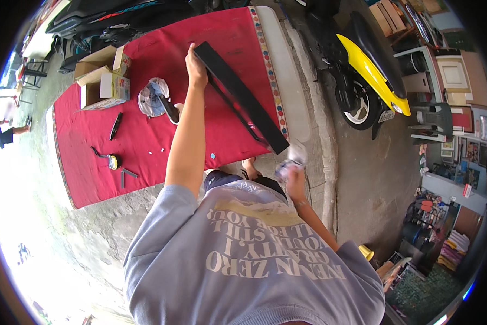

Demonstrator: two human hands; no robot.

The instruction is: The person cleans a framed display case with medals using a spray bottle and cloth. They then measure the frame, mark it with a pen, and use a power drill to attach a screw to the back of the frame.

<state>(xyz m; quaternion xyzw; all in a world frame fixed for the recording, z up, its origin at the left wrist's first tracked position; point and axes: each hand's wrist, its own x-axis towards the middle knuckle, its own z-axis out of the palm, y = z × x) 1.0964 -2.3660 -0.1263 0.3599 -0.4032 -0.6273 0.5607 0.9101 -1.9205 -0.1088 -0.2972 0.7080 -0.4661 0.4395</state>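
The red cloth-covered worktop point(140, 138) runs to a multicoloured dotted right border point(272, 76); above, the left hand point(196, 70) grips a long, straight black bar point(240, 95) slanting toward the near right corner; the right hand point(295, 184) clutches a blurred whitish wad point(288, 169); concrete floor point(373, 168) opens beyond.

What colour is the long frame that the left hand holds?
The frame is black; the head view shows it.

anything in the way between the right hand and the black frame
Yes: the blurred pale cloth in the right hand shows between it and the near end of the black frame. The left hand holds the far end.
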